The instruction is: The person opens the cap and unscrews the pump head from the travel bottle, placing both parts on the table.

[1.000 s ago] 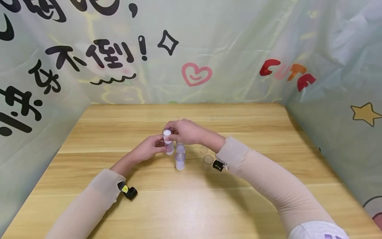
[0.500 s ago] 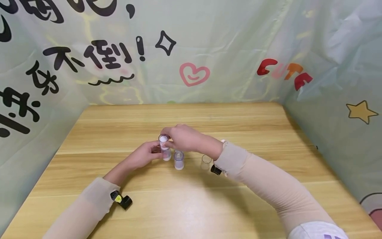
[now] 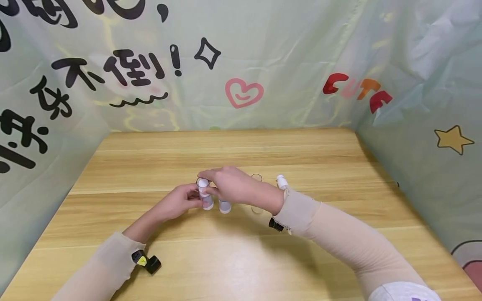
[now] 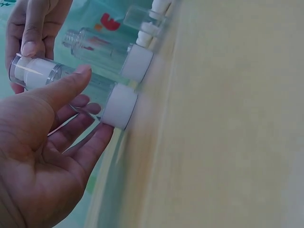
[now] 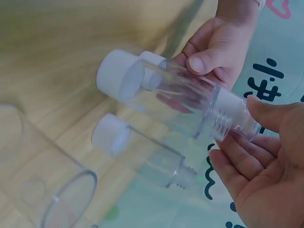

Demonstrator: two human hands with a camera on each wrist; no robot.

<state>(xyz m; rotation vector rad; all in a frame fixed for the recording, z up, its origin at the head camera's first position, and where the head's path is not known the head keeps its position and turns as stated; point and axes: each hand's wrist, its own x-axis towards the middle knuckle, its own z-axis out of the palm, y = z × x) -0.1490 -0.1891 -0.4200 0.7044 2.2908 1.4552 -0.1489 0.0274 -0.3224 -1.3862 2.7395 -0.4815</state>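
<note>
Upright in my left hand is a clear pump bottle with a white base; thumb and fingers go round its body. Its top carries a white pump head under a clear cap. My right hand pinches this cap between thumb and fingers, as the left wrist view also shows. Close to the right of the held bottle stands a second clear bottle, partly covered by my right hand in the head view. In the right wrist view, two bottles with bare threaded necks show, the nearer one and a farther one.
Loose clear caps stand on the wooden table by my right forearm, one beyond it and one nearer. A white pump head is just past the right sleeve. Printed cloth encloses the table behind and at the sides.
Both hands have moved a little left and toward me with the bottle between them. The white pump head beyond my right sleeve has come into view.
</note>
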